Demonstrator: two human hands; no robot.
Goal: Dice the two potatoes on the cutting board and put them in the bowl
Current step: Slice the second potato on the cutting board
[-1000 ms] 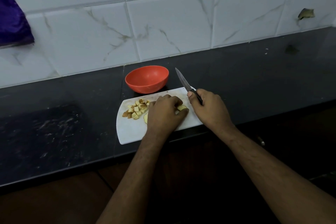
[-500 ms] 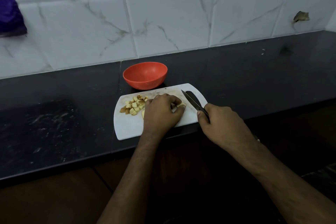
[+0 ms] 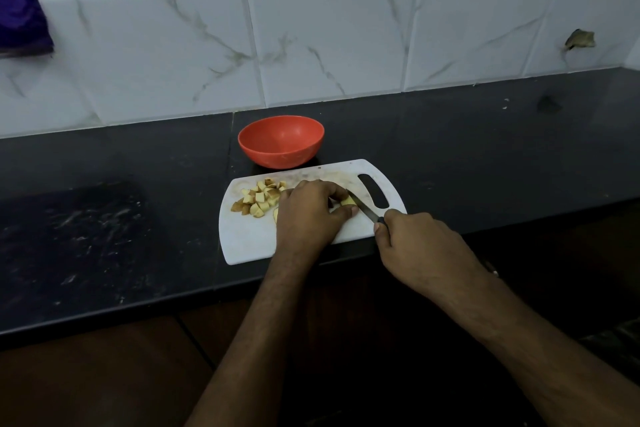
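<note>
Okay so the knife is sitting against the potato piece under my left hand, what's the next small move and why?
Probably press the knife down through the potato piece that the left hand grips on the cutting board. The right hand holds the handle with the blade at that piece, which looks uncut, while the diced pile lies beside it and the bowl holds nothing.

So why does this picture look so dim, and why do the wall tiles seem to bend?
Head view: the light is low and bluish, so the black counter swallows detail, while the orange bowl and white cutting board stand out. The wide-angle lens bows the tile lines. The diced potato looks fairly sharp; the knife is dark and hard to make out.
</note>
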